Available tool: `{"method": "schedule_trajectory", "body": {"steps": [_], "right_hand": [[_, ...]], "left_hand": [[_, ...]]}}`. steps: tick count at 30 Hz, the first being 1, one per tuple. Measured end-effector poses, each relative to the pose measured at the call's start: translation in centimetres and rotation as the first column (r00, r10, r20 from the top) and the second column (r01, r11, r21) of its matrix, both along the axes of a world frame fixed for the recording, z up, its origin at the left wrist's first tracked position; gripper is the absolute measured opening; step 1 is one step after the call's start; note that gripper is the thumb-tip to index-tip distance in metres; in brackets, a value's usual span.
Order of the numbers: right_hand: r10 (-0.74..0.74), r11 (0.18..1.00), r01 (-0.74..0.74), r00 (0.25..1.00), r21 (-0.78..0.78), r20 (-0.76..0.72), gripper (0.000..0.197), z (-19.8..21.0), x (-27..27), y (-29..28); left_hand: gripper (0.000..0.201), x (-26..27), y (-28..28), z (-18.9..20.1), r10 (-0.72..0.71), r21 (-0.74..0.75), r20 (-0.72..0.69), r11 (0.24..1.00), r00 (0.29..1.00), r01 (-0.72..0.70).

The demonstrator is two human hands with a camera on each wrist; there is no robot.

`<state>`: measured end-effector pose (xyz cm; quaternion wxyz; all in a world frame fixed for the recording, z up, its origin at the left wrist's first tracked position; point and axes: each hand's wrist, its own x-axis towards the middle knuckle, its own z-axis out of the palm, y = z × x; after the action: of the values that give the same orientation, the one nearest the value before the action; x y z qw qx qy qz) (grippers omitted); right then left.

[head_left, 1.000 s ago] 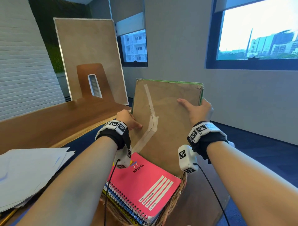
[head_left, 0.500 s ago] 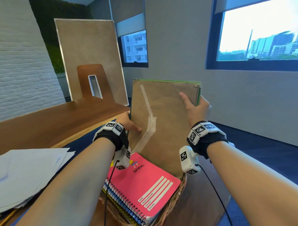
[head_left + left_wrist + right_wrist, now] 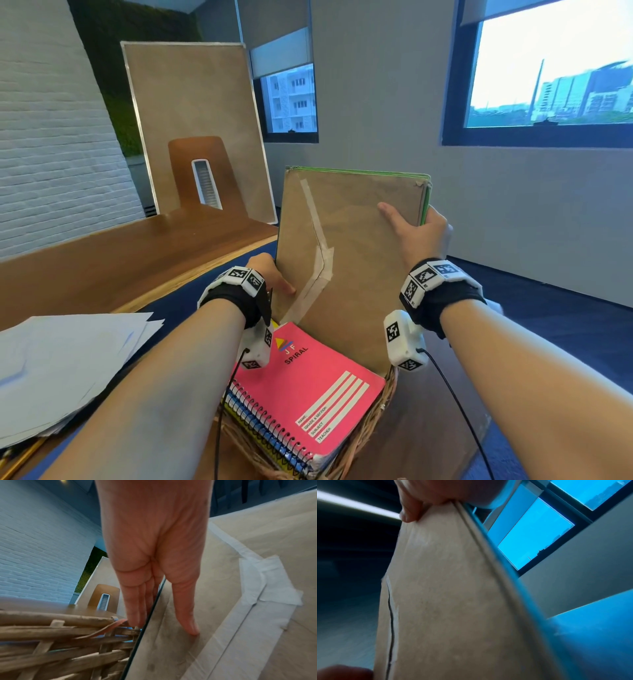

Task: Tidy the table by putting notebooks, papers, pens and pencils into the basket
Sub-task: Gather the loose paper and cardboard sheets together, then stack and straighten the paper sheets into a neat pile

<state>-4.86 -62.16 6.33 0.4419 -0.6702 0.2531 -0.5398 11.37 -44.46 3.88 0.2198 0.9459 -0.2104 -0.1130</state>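
Both hands grip the brown notebook (image 3: 356,253), left hand (image 3: 270,274) pinching its lower edge, right hand (image 3: 419,236) clamped on the top corner, standing upright w/ bottom in the basket (image 3: 383,407) behind the pink notebook (image 3: 301,387); lower it slowly, keeping it vertical.

A wooden desk (image 3: 113,260) runs along the white brick wall (image 3: 51,144) on the left. A tan board (image 3: 195,102) with a metal edge stands upright at its far end, against a dark green wall (image 3: 137,41). Two windows (image 3: 551,65) with dark frames show buildings outside. The floor (image 3: 548,315) is dark blue.
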Motion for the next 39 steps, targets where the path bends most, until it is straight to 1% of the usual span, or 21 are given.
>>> {"method": "schedule_trajectory", "body": {"steps": [2,4,6,7,9,10,11,12,14,15,18,20,23,25,27,29,33,36,39], "right_hand": [[-0.033,0.998,0.031,0.999,-0.049,-0.039,0.046,0.1,-0.2,-0.2],[-0.090,0.991,0.085,0.995,-0.108,-0.044,0.052,0.6,-0.6,-0.7],[-0.146,0.979,0.139,0.989,-0.149,-0.036,0.055,1.6,-1.2,-1.2],[-0.170,0.972,0.164,0.985,-0.168,-0.024,0.058,2.0,-1.5,-1.4],[-0.195,0.955,0.198,0.980,-0.221,0.036,0.064,2.9,-1.6,-1.8],[-0.205,0.942,0.215,0.977,-0.259,0.064,0.066,3.3,-1.6,-1.8],[-0.215,0.927,0.229,0.973,-0.298,0.079,0.067,3.8,-1.6,-1.7],[-0.219,0.910,0.235,0.972,-0.341,0.085,0.068,4.3,-1.6,-1.4],[-0.208,0.864,0.226,0.974,-0.450,0.088,0.065,5.6,-1.4,-0.3],[-0.198,0.834,0.213,0.977,-0.509,0.084,0.061,6.3,-1.3,0.5],[-0.125,0.757,0.136,0.990,-0.640,0.062,0.050,7.9,-0.3,3.3],[-0.034,0.734,0.065,0.998,-0.676,0.059,0.042,8.5,0.7,5.6],[0.103,0.739,-0.039,0.993,-0.672,0.056,0.036,8.4,2.7,9.4],[0.196,0.743,-0.109,0.979,-0.660,0.059,0.034,7.6,3.9,12.5],[0.298,0.736,-0.212,0.954,-0.643,0.027,0.032,6.6,4.9,15.7],[0.396,0.697,-0.323,0.918,-0.640,-0.032,0.030,5.4,5.9,19.1],[0.486,0.602,-0.481,0.854,-0.637,-0.185,0.022,3.8,7.7,24.9],[0.480,0.555,-0.583,0.807,-0.594,-0.344,0.019,2.6,9.1,28.7],[0.449,0.478,-0.700,0.714,-0.531,-0.537,0.020,1.3,10.1,32.3]], "left_hand": [[0.057,-0.1,0.2,0.2,0.002,0.006,0.006,1.000,1.000,-0.002],[0.053,-0.1,0.4,0.5,0.012,-0.007,0.007,1.000,1.000,-0.012],[0.041,0.1,0.7,0.6,0.024,-0.022,0.017,0.999,1.000,-0.023],[0.035,0.2,0.8,0.6,0.029,-0.029,0.027,0.999,0.999,-0.028],[0.039,0.2,1.2,0.9,0.031,-0.038,0.038,0.999,0.999,-0.030],[0.037,0.2,1.3,1.0,0.030,-0.038,0.045,0.999,0.999,-0.028],[0.030,0.2,1.6,1.1,0.019,-0.032,0.062,0.999,0.998,-0.017],[0.030,0.1,2.0,1.3,0.013,-0.017,0.080,1.000,0.997,-0.012],[0.045,-0.3,2.8,1.7,0.029,-0.012,0.116,1.000,0.993,-0.028],[0.046,-0.4,3.3,1.9,0.039,-0.020,0.125,0.999,0.991,-0.036],[0.042,-0.6,4.8,2.4,0.069,-0.048,0.144,0.997,0.987,-0.063],[0.037,-0.8,6.2,2.7,0.088,-0.071,0.169,0.995,0.982,-0.077],[0.033,-1.3,8.7,3.0,0.128,-0.101,0.183,0.989,0.975,-0.111],[0.030,-1.5,11.1,2.9,0.170,-0.115,0.179,0.982,0.969,-0.151],[0.026,-1.6,14.0,2.4,0.223,-0.117,0.179,0.972,0.958,-0.205],[0.020,-2.0,17.4,1.9,0.277,-0.108,0.180,0.959,0.944,-0.261],[0.008,-2.8,23.7,0.8,0.350,-0.065,0.196,0.937,0.916,-0.344],[0.004,-3.7,28.0,0.0,0.392,-0.035,0.225,0.918,0.892,-0.395],[0.011,-4.5,32.5,-1.1,0.445,0.012,0.239,0.887,0.863,-0.461]]}}
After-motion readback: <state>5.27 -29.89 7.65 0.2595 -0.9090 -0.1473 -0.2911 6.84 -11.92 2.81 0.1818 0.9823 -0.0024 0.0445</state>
